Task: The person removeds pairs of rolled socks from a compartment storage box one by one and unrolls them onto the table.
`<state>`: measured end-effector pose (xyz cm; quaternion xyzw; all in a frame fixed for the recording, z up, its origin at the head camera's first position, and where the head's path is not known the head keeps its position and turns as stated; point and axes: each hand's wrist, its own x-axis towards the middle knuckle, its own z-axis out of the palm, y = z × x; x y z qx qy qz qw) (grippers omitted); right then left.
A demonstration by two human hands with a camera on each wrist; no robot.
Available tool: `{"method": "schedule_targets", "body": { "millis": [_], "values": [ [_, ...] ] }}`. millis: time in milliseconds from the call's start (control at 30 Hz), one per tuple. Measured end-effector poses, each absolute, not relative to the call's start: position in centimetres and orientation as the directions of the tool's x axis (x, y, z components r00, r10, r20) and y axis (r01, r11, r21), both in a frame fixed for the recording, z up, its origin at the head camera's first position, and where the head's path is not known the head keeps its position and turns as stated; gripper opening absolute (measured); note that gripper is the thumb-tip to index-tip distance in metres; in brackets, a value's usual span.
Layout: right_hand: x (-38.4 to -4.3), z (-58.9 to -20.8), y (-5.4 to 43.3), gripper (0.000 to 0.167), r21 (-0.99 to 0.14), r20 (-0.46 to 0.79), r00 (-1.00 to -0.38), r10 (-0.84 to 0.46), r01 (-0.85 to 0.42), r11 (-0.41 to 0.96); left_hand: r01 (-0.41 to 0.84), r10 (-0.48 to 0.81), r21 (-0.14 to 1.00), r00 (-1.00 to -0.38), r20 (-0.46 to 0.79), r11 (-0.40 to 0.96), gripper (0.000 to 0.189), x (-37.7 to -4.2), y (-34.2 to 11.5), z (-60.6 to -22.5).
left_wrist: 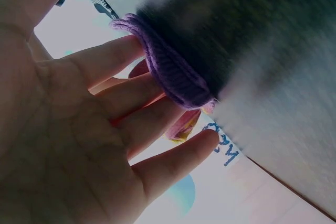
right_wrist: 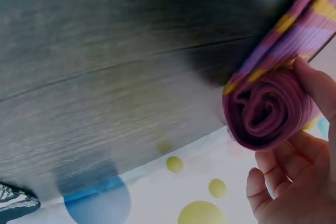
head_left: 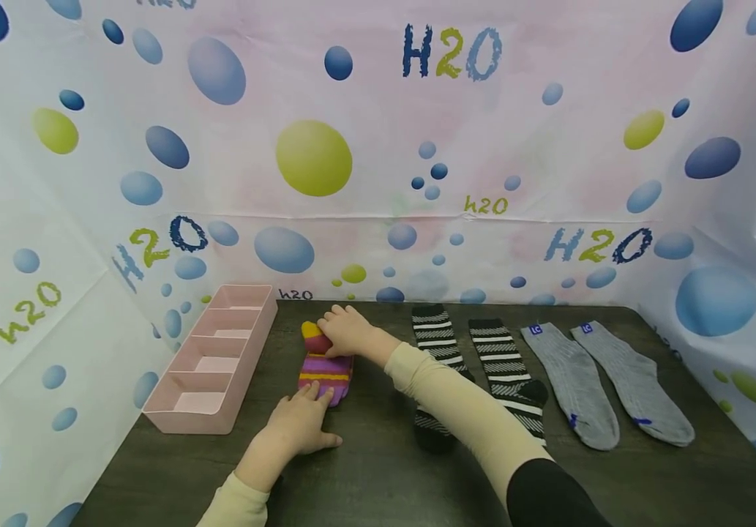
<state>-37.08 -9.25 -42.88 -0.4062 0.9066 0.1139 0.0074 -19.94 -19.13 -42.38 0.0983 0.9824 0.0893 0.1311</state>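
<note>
A striped purple, pink and yellow pair of socks (head_left: 325,368) lies on the dark table, partly rolled up from its far end. My right hand (head_left: 351,333) grips the roll; in the right wrist view its thumb and fingers are around the coiled maroon part (right_wrist: 268,111). At the near end, my left hand (head_left: 293,426) rests its fingertips on the socks. Seen in the left wrist view, its fingers are extended and fairly straight against the purple edge (left_wrist: 173,72).
A pink box (head_left: 252,380) with several compartments stands left of the socks. To the right lie black-and-white striped socks (head_left: 499,359), partly behind my right forearm, and grey socks (head_left: 571,384). A bubble-printed curtain (head_left: 378,146) hangs behind the table.
</note>
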Motion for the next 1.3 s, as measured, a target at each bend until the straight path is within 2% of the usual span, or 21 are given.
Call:
{"method": "schedule_targets", "body": {
  "millis": [267,500,733,867,1000,1133,1300],
  "values": [
    [-38.7,-43.1,-8.9,0.056,0.201,-0.036,-0.712,-0.701,-0.692,0.693,0.164,0.209,0.196,-0.948,-0.24,0.967,0.082,-19.9,-19.0,-42.3],
    [-40.3,-43.1,-8.1,0.048,0.127,-0.002,-0.771,-0.637,-0.632,0.764,0.157,0.21,0.208,-0.942,-0.262,0.965,0.081,-20.0,-19.0,-42.3],
    [-41.4,-42.8,-7.8,0.041,0.108,0.05,-0.796,-0.604,-0.597,0.795,0.159,0.214,0.215,-0.941,-0.263,0.964,0.07,-20.2,-19.4,-41.8],
    [-41.4,-42.7,-7.8,0.031,0.104,0.09,-0.773,-0.628,-0.62,0.778,0.176,0.225,0.21,-0.945,-0.238,0.962,0.058,-20.0,-19.3,-41.2],
    [-41.1,-42.7,-7.9,0.018,0.125,0.116,-0.708,-0.697,-0.685,0.717,0.219,0.25,0.163,-0.947,-0.2,0.962,0.048,-19.1,-19.0,-40.9],
    [-40.6,-42.9,-7.8,0.016,0.139,0.083,-0.64,-0.764,-0.752,0.644,0.279,0.292,0.095,-0.941,-0.173,0.956,0.053,-17.7,-18.7,-41.1],
    [-39.9,-42.8,-7.8,0.021,0.172,0.025,-0.601,-0.799,-0.785,0.595,0.304,0.31,0.06,-0.934,-0.18,0.951,0.066,-16.0,-18.8,-41.5]
  ]
}}
